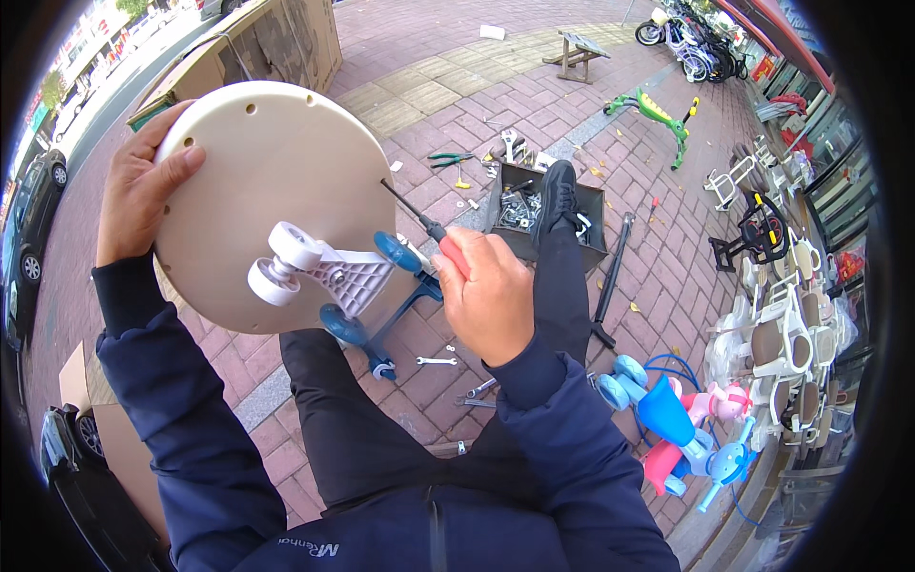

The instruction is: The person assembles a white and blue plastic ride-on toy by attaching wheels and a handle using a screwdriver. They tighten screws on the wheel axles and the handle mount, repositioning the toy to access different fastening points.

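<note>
My left hand point(143, 195) grips a large cream-coloured round disc point(276, 167) by its upper left rim, thumb lying on the flat face. Small holes run near the disc's edge. Against its lower part sits a white ribbed plastic bracket point(355, 283) with a pair of white wheels point(294, 248). Beside that is a dark blue plastic frame point(405, 308) with blue wheels point(344, 324); how it is supported is not clear. Closed round a red-handled screwdriver point(412, 205), my right hand point(488, 297) holds its dark shaft pointing up and left, the tip near the disc's right edge.
An open metal toolbox point(593, 224) with loose hardware stands by my foot. Pliers point(450, 159), a spanner point(437, 360) and a long black bar point(612, 276) lie on the brick paving. Blue and pink ride-on toys point(667, 415) are at right; a large cardboard box point(286, 43) stands far left.
</note>
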Demonstrator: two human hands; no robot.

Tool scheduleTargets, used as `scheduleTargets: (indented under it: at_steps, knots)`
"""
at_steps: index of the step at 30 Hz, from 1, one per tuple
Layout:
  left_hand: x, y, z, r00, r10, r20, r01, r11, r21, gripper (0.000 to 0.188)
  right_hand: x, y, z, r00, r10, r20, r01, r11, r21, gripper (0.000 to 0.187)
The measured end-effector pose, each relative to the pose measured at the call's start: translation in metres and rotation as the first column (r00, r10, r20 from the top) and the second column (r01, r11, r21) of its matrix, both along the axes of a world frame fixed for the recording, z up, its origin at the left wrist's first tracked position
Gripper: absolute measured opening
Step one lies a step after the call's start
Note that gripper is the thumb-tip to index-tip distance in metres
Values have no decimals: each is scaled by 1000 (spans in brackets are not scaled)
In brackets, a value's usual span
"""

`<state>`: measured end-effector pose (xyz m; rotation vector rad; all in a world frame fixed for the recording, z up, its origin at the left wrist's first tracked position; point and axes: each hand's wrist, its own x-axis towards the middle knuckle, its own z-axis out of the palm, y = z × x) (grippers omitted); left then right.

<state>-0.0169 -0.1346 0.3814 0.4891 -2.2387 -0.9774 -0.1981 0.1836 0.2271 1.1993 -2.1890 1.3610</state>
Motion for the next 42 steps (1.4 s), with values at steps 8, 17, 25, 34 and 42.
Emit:
scheduleTargets:
  at_steps: [8,17,25,34,42]
  knots:
    - [73,-73,0,993,93,67,-88,993,-79,78,12,-5,-12,994,88,56,-80,987,-141,26]
    - [117,-108,3,990,122,77,-118,992,-50,72,14,-20,-18,977,166,131,-139,970,-198,28]
    - [117,-119,12,989,91,114,-83,994,-67,72,8,-39,-34,947,184,262,-105,952,-287,20]
    - [105,-109,6,975,179,128,-164,979,-121,82,-7,-32,-34,479,348,806,-134,936,-325,24]
    - [79,-80,4,984,150,96,-141,985,-98,83,-5,-22,-24,995,17,-100,-14,999,32,24]
